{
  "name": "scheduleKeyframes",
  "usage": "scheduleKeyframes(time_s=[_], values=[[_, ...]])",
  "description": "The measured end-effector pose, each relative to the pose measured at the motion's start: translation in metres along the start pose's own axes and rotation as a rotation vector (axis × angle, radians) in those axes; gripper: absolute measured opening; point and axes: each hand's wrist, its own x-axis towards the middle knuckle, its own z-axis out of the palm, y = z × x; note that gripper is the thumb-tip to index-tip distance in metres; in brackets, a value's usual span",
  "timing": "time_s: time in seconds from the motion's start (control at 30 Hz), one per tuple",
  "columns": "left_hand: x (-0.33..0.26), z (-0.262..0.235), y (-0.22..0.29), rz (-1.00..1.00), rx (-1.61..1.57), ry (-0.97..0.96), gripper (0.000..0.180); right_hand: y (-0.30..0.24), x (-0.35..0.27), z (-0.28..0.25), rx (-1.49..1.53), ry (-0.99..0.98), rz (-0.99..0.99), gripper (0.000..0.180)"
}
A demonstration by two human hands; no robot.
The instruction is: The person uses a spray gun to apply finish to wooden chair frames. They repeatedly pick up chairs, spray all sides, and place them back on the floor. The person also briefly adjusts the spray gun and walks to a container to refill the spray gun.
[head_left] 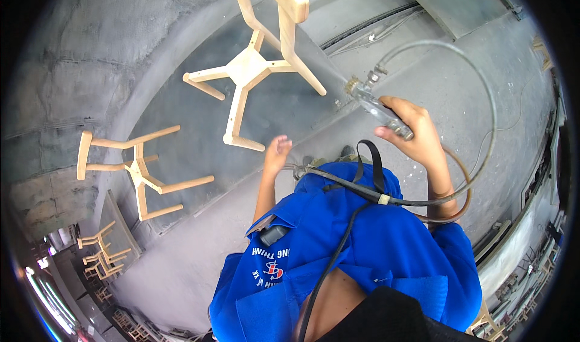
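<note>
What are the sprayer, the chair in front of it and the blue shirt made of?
Sprayer: probably metal, since it's silvery and shiny; its nozzle is yellowish, maybe brass.

Chair: looks like wood, pale tan and smooth. I can't tell if it has a clear coat.

Shirt: cloth, with a dull surface and soft folds; cotton or a blend, perhaps.

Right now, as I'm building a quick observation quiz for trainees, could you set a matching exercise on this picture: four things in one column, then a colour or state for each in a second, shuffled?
1. Spray gun
2. Left hand
3. Work jacket
4. Upper chair

A. Bright blue
B. Pale wood
C. Gripped by the right hand
D. Seemingly empty, fingers loosely curled

Pairs: 1-C; 2-D; 3-A; 4-B
</note>
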Motion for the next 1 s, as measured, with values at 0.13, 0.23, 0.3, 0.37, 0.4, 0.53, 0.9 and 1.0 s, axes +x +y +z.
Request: scheduleKeyframes(time_s=[0.13, 0.23, 0.3, 0.37, 0.4, 0.53, 0.9, 1.0], values=[[-0.051, 0.024, -0.061, -0.046, 0.102, -0.150, 0.054, 0.022, -0.010, 0.002, 0.707, 0.076, 0.206, 0.085], [-0.055, 0.046, -0.081, -0.140, 0.000, -0.118, 0.056, 0.044, 0.006, 0.026, 1.190, 0.352, 0.331, 0.089], [-0.057, 0.050, -0.092, -0.229, 0.087, -0.073, 0.076, 0.071, 0.022, 0.036, 1.400, 0.409, 0.441, 0.082], [-0.084, 0.048, -0.102, -0.234, 0.024, 0.001, 0.073, 0.102, 0.035, 0.055, 1.363, 0.321, 0.539, 0.074], [-0.099, 0.044, -0.106, -0.235, 0.008, 0.040, 0.073, 0.117, 0.038, 0.068, 1.280, 0.318, 0.655, 0.071], [-0.200, 0.040, -0.115, -0.353, 0.019, 0.249, 0.063, 0.182, 0.020, 0.127, 1.070, 0.270, 0.919, 0.063], [-0.280, 0.041, -0.105, -0.502, 0.070, 0.432, 0.060, 0.300, -0.072, 0.227, 0.763, 0.429, 1.257, 0.055], [-0.264, 0.025, -0.092, -0.450, 0.092, 0.434, 0.059, 0.290, -0.077, 0.232, 0.659, 0.434, 1.213, 0.054]])
